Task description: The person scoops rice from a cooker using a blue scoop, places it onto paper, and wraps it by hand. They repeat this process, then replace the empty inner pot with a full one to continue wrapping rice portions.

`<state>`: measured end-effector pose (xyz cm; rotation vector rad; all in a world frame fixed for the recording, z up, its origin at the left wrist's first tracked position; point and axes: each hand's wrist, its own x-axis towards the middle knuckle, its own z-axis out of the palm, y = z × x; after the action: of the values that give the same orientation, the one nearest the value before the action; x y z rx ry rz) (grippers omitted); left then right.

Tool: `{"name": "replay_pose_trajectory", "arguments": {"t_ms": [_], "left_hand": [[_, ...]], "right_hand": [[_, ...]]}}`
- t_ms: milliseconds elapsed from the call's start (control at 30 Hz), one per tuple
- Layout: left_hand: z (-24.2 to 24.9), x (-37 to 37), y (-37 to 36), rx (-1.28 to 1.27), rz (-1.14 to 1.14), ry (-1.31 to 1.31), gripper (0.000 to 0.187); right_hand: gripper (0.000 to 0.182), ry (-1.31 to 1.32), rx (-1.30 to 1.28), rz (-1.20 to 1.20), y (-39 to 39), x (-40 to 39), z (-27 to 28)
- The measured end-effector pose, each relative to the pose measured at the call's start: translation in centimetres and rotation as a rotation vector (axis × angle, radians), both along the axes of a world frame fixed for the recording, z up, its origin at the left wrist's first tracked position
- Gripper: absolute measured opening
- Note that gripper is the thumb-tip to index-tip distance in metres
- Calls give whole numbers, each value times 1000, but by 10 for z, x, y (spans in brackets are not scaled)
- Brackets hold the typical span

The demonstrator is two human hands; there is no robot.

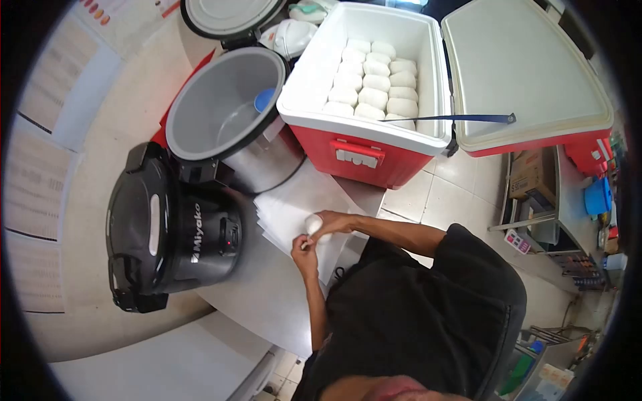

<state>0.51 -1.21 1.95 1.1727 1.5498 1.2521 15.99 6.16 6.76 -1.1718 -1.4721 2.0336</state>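
Note:
A small white wrapped bundle [312,226] is held low over a stack of white paper sheets [294,200] on the metal table. My right hand [332,223] is closed around its side, thumb and fingers curled over it. My left hand [304,248] pinches at the near end of the bundle, where a bit of white wrapper shows between the fingertips. The bundle's underside is hidden by my hands. Several similar white bundles [376,81] lie in rows inside the open red and white cooler box [361,150] beyond my hands.
A closed black Miyako rice cooker [200,234] stands on the left. Behind it is an open rice cooker pot [194,107] with a blue cup [265,99] inside. A dark blue strap [468,118] crosses the cooler's rim near its open lid [528,73]. Shelves [535,220] stand at right.

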Motion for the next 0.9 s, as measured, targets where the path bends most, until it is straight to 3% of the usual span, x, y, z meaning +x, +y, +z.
{"name": "replay_pose_trajectory", "arguments": {"t_ms": [67, 100, 233, 300, 367, 433, 500, 600, 633, 700, 767, 833, 867, 900], "left_hand": [[1, 1, -2, 7, 1, 37, 12], [-9, -1, 0, 26, -6, 44, 12], [-34, -4, -1, -35, 8, -100, 11], [-47, -3, -2, 16, -75, 94, 12], [-57, -3, 0, 92, -94, 132, 20], [-64, 0, -1, 100, -73, -87, 31], [-64, 8, 2, 125, -22, -78, 38], [-54, 21, -1, 113, 28, 38, 46], [-52, 22, 3, 88, 32, 147, 49], [-52, 25, 9, 45, 45, 203, 51], [-50, 31, 6, -10, 49, 255, 54], [-31, 44, 2, -15, 59, 615, 55], [-17, 49, 2, -93, 39, 649, 51], [-16, 51, 1, -102, 34, 647, 51]], "right_hand": [[56, -1, -12, 14, -2, -1, -1], [47, 27, 23, -27, -3, -4, -10], [45, 2, 75, 19, -1, 0, -18], [44, -4, 87, 79, -1, 0, -32], [41, 69, -56, 165, -1, 2, -41], [39, 46, -35, 155, -7, 5, -31], [38, 169, -154, 123, -7, 8, -35], [40, 141, -100, 180, -1, 22, -36], [40, 143, -97, 176, 7, 24, -18], [44, -228, 473, 237, 22, 26, 28], [57, -295, 768, 71, 43, 24, 99], [88, -227, 1154, -41, 68, 25, 199], [101, -309, 1096, -141, 79, 32, 252], [90, -206, 1236, -255, 92, 49, 304]]}}
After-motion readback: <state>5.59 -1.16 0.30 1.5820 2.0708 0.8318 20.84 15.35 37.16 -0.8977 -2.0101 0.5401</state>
